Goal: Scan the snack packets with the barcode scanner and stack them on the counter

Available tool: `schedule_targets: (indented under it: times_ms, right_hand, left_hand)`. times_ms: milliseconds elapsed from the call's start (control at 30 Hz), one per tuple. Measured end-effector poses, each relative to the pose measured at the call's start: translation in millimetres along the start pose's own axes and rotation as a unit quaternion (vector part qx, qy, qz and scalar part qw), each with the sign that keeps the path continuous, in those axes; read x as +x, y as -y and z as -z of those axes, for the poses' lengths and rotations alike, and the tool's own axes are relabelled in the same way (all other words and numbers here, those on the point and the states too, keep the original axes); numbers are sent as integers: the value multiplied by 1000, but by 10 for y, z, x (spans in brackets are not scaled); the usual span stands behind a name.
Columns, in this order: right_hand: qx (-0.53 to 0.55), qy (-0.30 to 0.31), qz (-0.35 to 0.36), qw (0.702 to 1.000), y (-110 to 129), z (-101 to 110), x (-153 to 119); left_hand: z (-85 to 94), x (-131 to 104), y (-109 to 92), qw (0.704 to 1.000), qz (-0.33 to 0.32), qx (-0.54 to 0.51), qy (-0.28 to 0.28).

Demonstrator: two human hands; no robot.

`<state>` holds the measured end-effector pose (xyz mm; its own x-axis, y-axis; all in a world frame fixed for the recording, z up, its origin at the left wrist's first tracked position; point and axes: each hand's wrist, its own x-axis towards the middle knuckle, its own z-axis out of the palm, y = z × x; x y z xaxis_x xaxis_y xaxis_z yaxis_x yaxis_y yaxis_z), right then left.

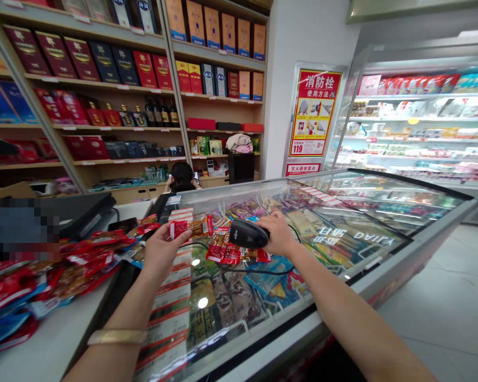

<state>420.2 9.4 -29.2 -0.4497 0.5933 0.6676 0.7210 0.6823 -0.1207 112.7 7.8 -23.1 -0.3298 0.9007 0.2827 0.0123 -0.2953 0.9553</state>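
Pinched in my left hand (pixel 163 246) is a small red snack packet (pixel 179 229), held over the left part of the freezer's glass lid. My right hand (pixel 281 233) grips a black barcode scanner (pixel 247 234) whose head faces left, toward the packet. Its black cable (pixel 258 271) loops across the glass. Below the scanner, several red and brown snack packets (pixel 223 253) lie in a small heap on the lid. A larger pile of red and blue snack packets (pixel 87 260) covers the counter to the left of my left hand.
The chest freezer (pixel 382 273) stretches away to the right, with packaged goods under its glass. Behind it, a person (pixel 182 175) sits low before shelves of boxed bottles (pixel 103 61). A lit display fridge (pixel 418 127) stands at the right. A white counter (pixel 75 323) borders the left.
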Motion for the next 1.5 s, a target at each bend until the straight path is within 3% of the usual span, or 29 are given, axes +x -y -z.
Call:
schedule_targets:
  times_ms: [267,600,733,800,867,933,1000,1100,1233,1333,1500]
  right_hand:
    - [-16,21,6,1000,14,5,10]
    - [-1,8,3,1000,30,13,3]
    - [0,-26,-3,1000,-29,19,-18]
    - [-10,-48,-11,999,-82,16,-35]
    - [-16,-64,-13,998,-135,8,-52]
    - [-22,-77,-6,997,-175,-2,-64]
    - [-27,-84,2,996,-195,-12,-71]
    - [-31,-85,6,996,-194,-24,-71]
    - [-28,-79,0,996,-173,-29,-65]
    - [-21,-81,0,997,-169,-28,-62]
    - [-18,-71,-3,997,-181,-34,-63]
  left_hand:
    - [-5,-1,4,1000,-2,-1,-1]
    - [3,11,40,999,2,-34,-1]
    - [-89,-61,126,1000,-5,-25,-8]
    - [-168,-115,190,999,-5,8,33]
    - [-241,-161,252,991,-15,62,119]
    - [-282,-194,287,968,-57,157,188]
    - [-276,-219,274,926,-110,304,196]
    - [-169,-237,158,824,-144,534,120]
    - [78,-187,-23,705,-89,703,31]
    - [241,-116,-52,662,-22,749,17]
    - [337,-56,-13,642,-2,766,37]
